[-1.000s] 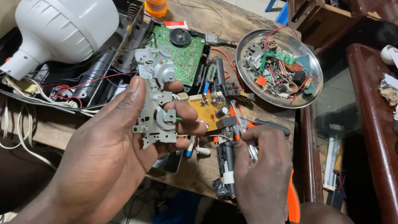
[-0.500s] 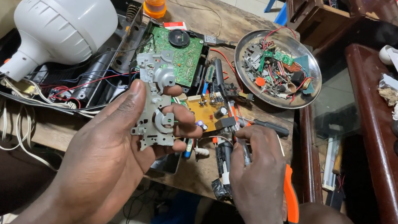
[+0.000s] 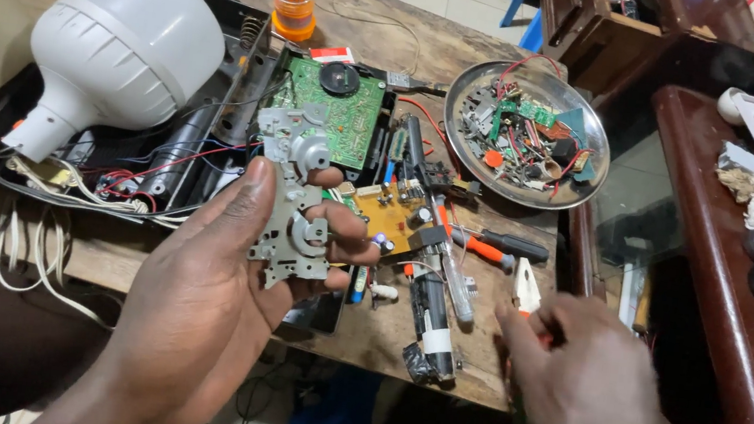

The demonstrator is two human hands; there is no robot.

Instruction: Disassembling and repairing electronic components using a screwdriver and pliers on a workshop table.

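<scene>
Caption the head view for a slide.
Left hand holds a grey metal mechanism plate over a cluttered wooden workbench; right hand hovers open near the tools.

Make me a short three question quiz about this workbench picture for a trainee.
1. True or false: the left hand holds a grey metal mechanism.
2. What does the round metal dish hold? A. fruit B. small electronic scraps C. water
3. Fill in: the big white bulb rests on the open black ____.

Key
1. True; fingers and thumb grip it.
2. B
3. Case. The right hand holds nothing visible.
</scene>
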